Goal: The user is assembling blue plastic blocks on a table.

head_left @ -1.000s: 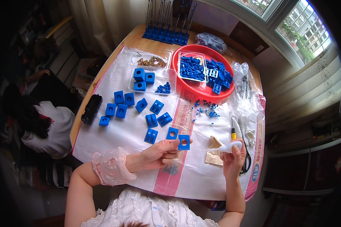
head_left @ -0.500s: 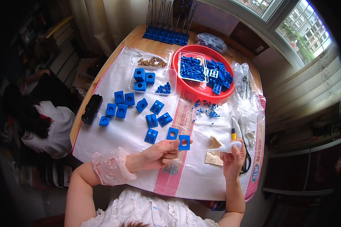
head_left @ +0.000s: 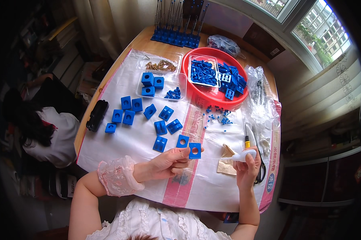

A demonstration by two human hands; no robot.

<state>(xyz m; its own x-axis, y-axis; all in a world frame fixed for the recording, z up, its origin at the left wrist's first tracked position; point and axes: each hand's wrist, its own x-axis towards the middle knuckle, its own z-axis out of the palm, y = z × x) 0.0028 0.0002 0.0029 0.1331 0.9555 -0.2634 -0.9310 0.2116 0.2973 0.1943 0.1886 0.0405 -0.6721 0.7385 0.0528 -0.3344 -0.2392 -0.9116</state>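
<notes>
Between the thumb and fingers of my left hand [head_left: 166, 163] is a blue square plastic piece [head_left: 195, 156] with a round hole, its holed face turned up. My right hand [head_left: 247, 170] is closed round a white squeeze bottle [head_left: 244, 155], whose thin nozzle points left toward that piece without touching it. A similar holed blue piece [head_left: 183, 136] lies just beyond my left fingertips. Several blue blocks [head_left: 160, 127] with grooved or holed faces lie on the sheet to the left.
A red basin [head_left: 212, 100] holds blue parts and a clear tray. Clear boxes [head_left: 180, 95] with brass pins and blue pieces stand beside it. Small rings [head_left: 224, 119], a yellow-handled tool [head_left: 247, 143] and plastic bags [head_left: 260, 92] lie right. A rack of springs [head_left: 176, 38] stands far back. Another person [head_left: 54, 132] sits left.
</notes>
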